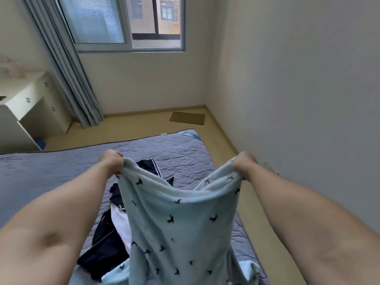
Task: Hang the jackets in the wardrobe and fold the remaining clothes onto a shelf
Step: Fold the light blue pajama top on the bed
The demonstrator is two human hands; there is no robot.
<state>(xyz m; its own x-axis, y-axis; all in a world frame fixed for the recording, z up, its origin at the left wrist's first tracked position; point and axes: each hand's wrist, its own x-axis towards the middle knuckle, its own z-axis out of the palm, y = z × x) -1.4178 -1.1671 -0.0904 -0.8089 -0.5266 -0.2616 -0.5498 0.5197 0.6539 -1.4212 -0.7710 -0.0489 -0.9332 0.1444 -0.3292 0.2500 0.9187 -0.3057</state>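
Blue fleece garment (178, 223), bird print, hangs in the air over the bed's near right part, held by its top edge. L hand (112, 162) is fisted round one top corner and R hand (244, 163) round the other. Both grips are closed tight on the cloth, w/ the fingers mostly hidden behind the knuckles. Between the fists the edge sags in a shallow curve. It looks like two layers w/ an opening facing up, so prob. a waistband or hem; can't tell which.

Step in hand, as I read it: spreading it out flat before folding, since it doesn't look like a jacket. To do it well, hold both fists level, pull them apart till the sag goes, and check the two layers line up before you lower it. Lay it on a bare stretch of the bed (51, 171). Avoid the dark clothes (107, 243) lying on the bed just below and left of the hanging cloth, or the fold will likely come out lumpy.

Orientation: long axis runs approx. vertical, from the held edge down to the bed, and the top edge runs L–R across you. Open end points up, away from the bed. The lower end is bunched at the bed's near edge, so the full length isn't hanging free. Lifting higher should clear it.
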